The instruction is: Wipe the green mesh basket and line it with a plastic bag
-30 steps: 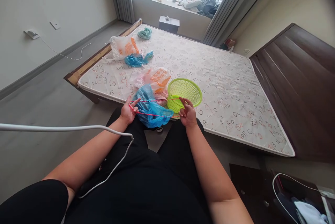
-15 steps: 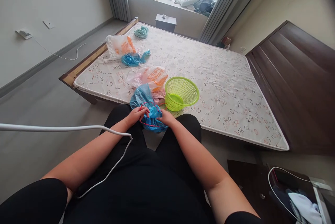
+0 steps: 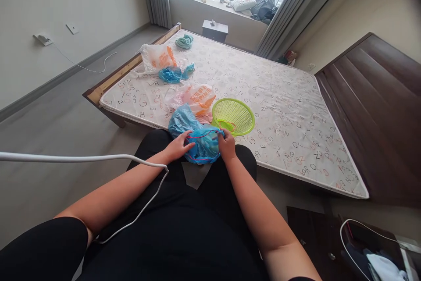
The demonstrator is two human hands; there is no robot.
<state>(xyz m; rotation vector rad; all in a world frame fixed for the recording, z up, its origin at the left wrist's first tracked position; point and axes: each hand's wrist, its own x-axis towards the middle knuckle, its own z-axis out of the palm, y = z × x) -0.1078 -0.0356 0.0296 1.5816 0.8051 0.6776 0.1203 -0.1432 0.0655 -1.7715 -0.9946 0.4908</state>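
Observation:
A thin blue plastic bag (image 3: 204, 146) with a red string round its mouth hangs between my knees at the mattress edge. Its mouth is spread between my two hands. At the left rim, my left hand (image 3: 177, 147) has its fingertips on the bag, thumb a little apart. My right hand (image 3: 226, 144) pinches the gathered right rim, fingers curled. Another part of blue plastic (image 3: 184, 121), perhaps the same bag, bulges behind my left hand. Just beyond my right hand, a green mesh basket (image 3: 241, 114) stands on the mattress, with some red string across its inside.
On the patterned mattress (image 3: 289, 110) lie white and orange plastic bags (image 3: 197, 97), another blue bag (image 3: 171, 75) and a teal coil (image 3: 184, 41). A white cable (image 3: 131, 158) crosses over my left forearm. A dark cabinet (image 3: 315, 232) stands at lower right.
My hands have moved apart, the right one to the right, and the blue bag's mouth has widened between them. The view has shifted slightly left.

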